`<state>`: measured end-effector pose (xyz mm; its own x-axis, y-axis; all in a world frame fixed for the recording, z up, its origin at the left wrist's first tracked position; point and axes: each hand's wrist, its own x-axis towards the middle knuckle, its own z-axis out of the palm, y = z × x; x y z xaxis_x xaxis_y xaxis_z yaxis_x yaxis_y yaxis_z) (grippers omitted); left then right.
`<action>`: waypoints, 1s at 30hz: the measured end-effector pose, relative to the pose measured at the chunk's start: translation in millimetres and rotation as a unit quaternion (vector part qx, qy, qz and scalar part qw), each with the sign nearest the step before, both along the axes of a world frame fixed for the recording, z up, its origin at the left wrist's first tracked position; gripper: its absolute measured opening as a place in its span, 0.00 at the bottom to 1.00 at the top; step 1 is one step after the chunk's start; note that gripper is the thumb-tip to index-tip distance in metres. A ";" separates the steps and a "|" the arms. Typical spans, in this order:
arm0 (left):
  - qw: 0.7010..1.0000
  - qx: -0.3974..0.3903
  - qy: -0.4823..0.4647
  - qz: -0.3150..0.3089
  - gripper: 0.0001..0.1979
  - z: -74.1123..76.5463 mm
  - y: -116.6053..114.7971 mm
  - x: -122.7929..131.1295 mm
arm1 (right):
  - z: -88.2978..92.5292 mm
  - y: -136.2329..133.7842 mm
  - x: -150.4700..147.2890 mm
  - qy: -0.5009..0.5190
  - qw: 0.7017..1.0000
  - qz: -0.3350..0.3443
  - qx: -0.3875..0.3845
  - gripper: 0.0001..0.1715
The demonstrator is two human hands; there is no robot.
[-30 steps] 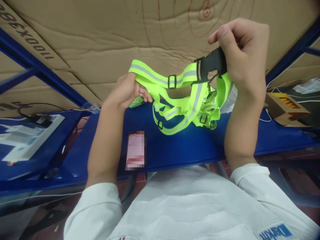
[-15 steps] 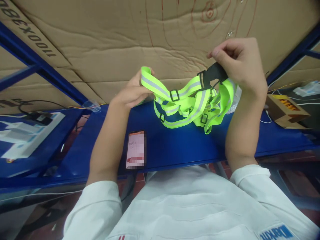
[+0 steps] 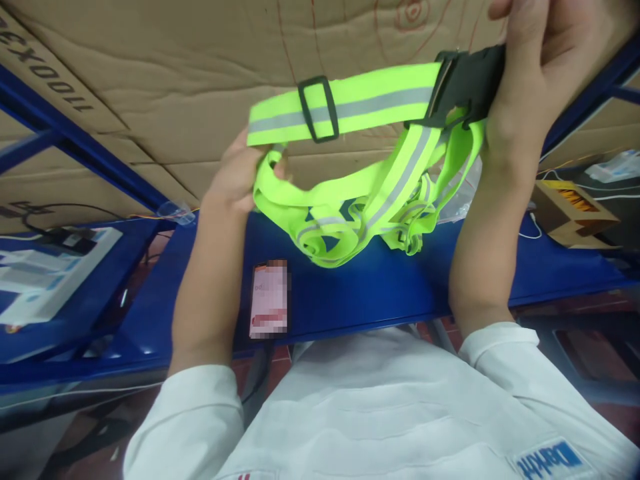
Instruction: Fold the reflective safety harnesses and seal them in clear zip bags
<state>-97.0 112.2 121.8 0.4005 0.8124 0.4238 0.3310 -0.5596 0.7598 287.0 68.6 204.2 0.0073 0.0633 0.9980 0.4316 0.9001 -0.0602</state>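
Note:
A neon yellow-green reflective strap harness with grey stripes hangs between my two hands above the blue table. My left hand is closed around a loop of the webbing at its left end. At the upper right, my right hand grips the black plastic buckle, its fingers partly cut off by the frame edge. A black slide adjuster sits on the top band, which is stretched nearly straight. Below it, the other straps droop in tangled loops.
A phone with a lit screen lies on the blue table near its front edge. Cardboard stands behind. An open brown box is on the right, a white power strip on the left, a clear plastic cup nearby.
Both hands have risen, the right one also moving right and nearer the camera. The top band has been pulled straighter, and the harness's lower straps hang in different loops.

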 end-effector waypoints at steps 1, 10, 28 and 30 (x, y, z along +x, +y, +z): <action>0.998 0.010 0.034 0.056 0.33 -3.5 3.2 -0.5 | 0.5 1.4 1.1 0.004 1.000 -0.008 0.009 0.27; 0.968 0.167 0.187 -0.013 0.39 18.4 -52.7 32.2 | -13.4 -8.5 -54.9 -0.047 0.991 -0.030 -0.119 0.17; 0.903 0.261 0.310 0.144 0.16 39.8 -95.2 59.7 | -28.7 -47.9 -113.7 -0.227 0.902 -0.003 -0.368 0.18; 0.898 0.262 0.320 0.150 0.16 39.5 -93.7 59.4 | -28.8 -46.5 -112.3 -0.252 0.894 -0.004 -0.371 0.16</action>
<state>-37.7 18.5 161.2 0.4943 0.6807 0.5406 0.8021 -0.5970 0.0183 174.6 22.1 175.4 -0.4279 0.7112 0.5578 0.5790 0.6895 -0.4351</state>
